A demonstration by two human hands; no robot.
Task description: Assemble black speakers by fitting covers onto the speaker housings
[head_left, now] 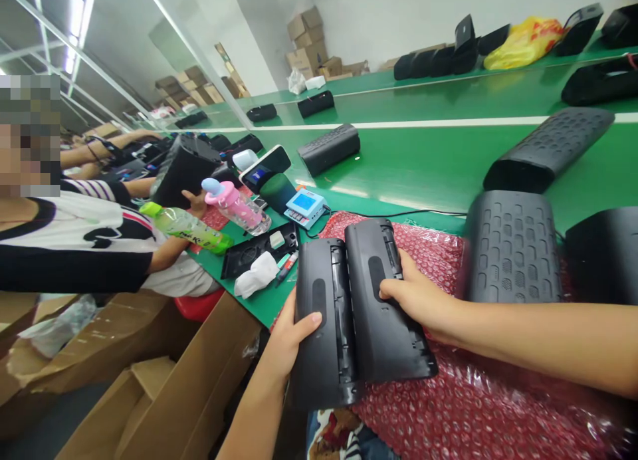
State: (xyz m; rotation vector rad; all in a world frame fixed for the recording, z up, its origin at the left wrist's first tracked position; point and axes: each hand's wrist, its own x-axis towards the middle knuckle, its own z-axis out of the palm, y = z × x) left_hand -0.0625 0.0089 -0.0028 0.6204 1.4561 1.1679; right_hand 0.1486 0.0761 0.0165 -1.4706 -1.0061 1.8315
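Two black plastic housing shells, each with an oval recess, are held side by side near the bench's front edge. My left hand [294,330] is closed on the left shell [319,353], its thumb lying on the face. The right shell [371,247] is in the grip of my right hand [411,290], thumb by the oval recess and fingers round the far edge. Their neighbouring edges nearly touch, and the left one shows clips along its side. Beneath them lies red bubble wrap [438,254]. Just beyond stands a small light-blue device with a lit screen [305,204].
Textured black speaker housings [516,247] stand at right, with another on the green bench [588,174]. A pink bottle [239,207], a green drink bottle [187,227] and a propped phone [266,167] are at left. A co-worker [100,240] sits beside cardboard boxes [184,380].
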